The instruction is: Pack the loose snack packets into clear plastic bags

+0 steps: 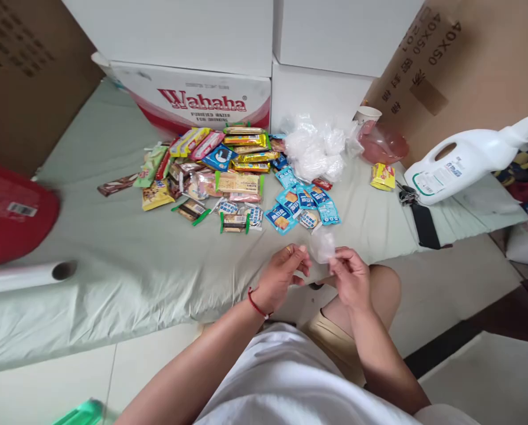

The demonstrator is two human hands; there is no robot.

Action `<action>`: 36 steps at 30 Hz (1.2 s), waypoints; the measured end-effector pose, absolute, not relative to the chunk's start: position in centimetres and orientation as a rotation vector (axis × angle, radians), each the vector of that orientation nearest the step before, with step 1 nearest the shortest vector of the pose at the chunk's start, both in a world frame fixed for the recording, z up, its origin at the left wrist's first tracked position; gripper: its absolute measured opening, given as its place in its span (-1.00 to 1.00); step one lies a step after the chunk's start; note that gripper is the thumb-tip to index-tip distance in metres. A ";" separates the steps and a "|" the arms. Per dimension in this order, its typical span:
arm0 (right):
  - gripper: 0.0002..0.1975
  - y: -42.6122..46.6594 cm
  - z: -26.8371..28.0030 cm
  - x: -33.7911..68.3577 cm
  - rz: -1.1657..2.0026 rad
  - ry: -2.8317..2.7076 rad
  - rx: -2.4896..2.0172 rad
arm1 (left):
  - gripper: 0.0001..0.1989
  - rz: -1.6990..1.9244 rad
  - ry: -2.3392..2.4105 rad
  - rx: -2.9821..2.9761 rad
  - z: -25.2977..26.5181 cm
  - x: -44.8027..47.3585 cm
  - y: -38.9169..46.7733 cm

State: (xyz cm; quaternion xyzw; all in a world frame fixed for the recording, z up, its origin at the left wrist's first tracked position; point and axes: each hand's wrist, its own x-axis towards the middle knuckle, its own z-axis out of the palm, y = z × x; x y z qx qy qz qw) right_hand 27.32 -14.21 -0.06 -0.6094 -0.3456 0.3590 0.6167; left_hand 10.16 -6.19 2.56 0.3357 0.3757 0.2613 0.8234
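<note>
A small clear plastic bag (323, 245), blurred by motion, is pinched between the thumb and fingers of my right hand (351, 276) near the front edge of the bed-like surface. Just left of the bag, my left hand (283, 273) has loosely curled fingers, slightly apart, with nothing visible in them. Beyond my hands lie blue biscuit packets (283, 217) and a white packet (309, 219). A pile of clear plastic bags (313, 150) sits behind these. To the left spreads a heap of wrapped snacks, with a yellow packet (157, 196) and a green-ended bar (234, 223) among them.
A Wahaha carton (202, 97) stands at the back. On the right are a white jug (476, 156), a black phone (425, 226), keys (406, 195), a yellow packet (383, 176) and a pink bowl (385, 144). A red object (16, 215) and a white tube (20, 277) are left.
</note>
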 end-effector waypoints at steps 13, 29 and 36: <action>-0.67 -12.9 -1.1 22.1 0.977 -1.014 -1.464 | -0.73 0.901 1.168 1.230 -0.1 7.9 -7.8; -0.57 -13.1 -1.4 24.3 1.233 -0.733 -1.535 | -0.52 1.077 1.068 0.655 -1.1 2.2 -5.6; -0.70 -10.7 0.1 25.7 0.845 -0.898 -1.450 | -0.59 1.012 0.951 0.892 -0.9 0.7 -5.9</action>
